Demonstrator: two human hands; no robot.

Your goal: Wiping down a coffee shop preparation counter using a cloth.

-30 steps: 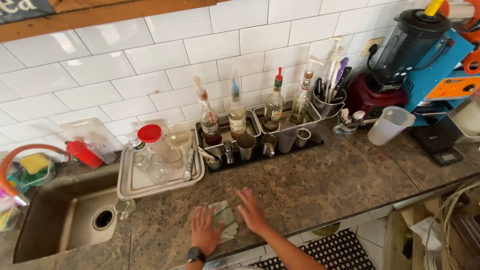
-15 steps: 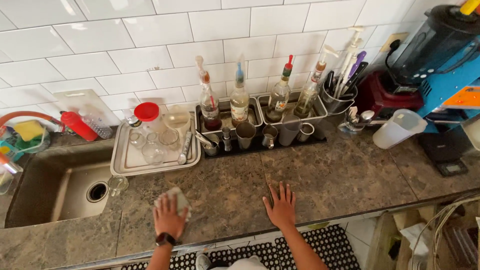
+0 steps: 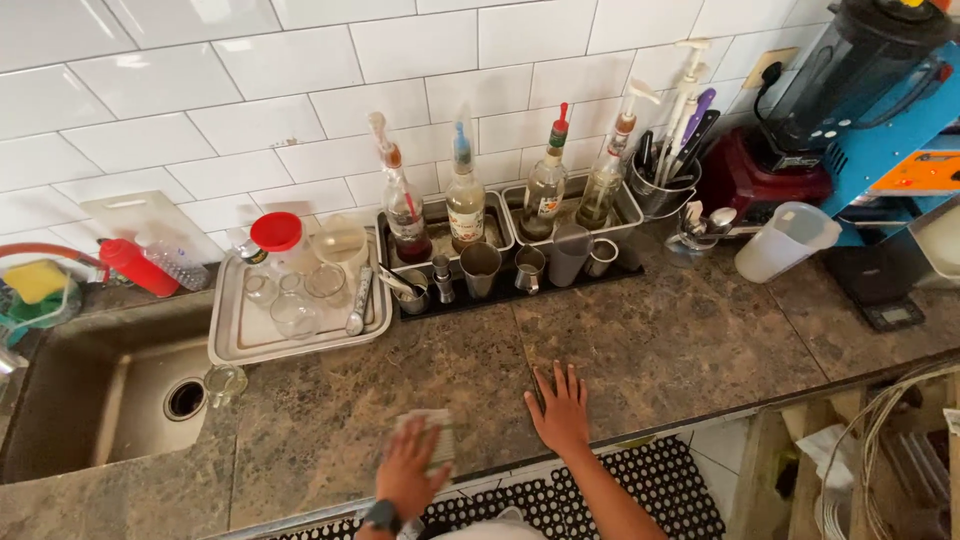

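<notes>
My left hand (image 3: 408,470) presses a pale folded cloth (image 3: 432,432) flat against the speckled stone counter (image 3: 660,340) near its front edge; the hand is blurred with motion. A dark watch sits on that wrist. My right hand (image 3: 560,408) lies flat on the counter a little to the right, fingers spread, holding nothing. Behind both hands, a metal tray (image 3: 240,340) holds several glasses and a jar with a red lid (image 3: 276,233).
A sink (image 3: 110,390) lies at the left, a small glass (image 3: 224,382) at its rim. Syrup bottles and metal jiggers stand in a black tray (image 3: 520,285) at the tiled wall. A white jug (image 3: 785,243), a blender (image 3: 800,130) and a small scale (image 3: 885,300) stand right.
My left hand slid the cloth rightwards along the counter's front edge, closer to my right hand. The right hand stays flat in about the same place.
</notes>
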